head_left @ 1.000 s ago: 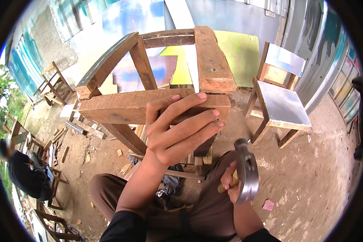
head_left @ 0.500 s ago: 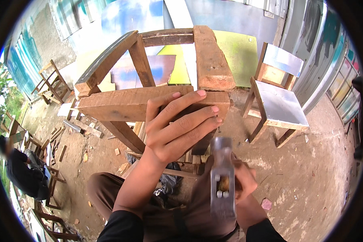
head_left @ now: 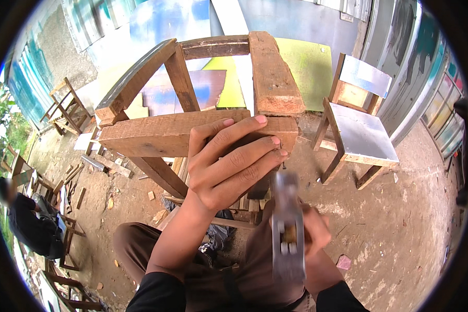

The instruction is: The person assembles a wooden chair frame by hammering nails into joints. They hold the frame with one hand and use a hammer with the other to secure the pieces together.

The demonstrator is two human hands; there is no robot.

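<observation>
A wooden chair frame (head_left: pixel 140 140) stands in front of me, several beams joined at its corners. My left hand (head_left: pixel 229 164) lies across the front rail, fingertips pressed near its right end; the thumb is hidden. A thin nail (head_left: pixel 284 165) sticks out toward me at those fingertips. Just below it, my right hand (head_left: pixel 315 231) is closed round a hammer (head_left: pixel 287 229), whose metal head is slightly blurred. The hammer's handle is mostly hidden behind its head. Between hammer and nail there is a small gap.
A chair with a shiny seat (head_left: pixel 364 132) stands at right. Wood scraps (head_left: pixel 114 166) lie on the dirt floor at left, near another chair frame (head_left: pixel 67 109). A person in black (head_left: pixel 34 226) sits at far left. Painted panels (head_left: pixel 307 73) lean at the back.
The hammer has shifted very slightly downward, its head still blurred. My left hand keeps its place on the rail, and the frame has barely moved.
</observation>
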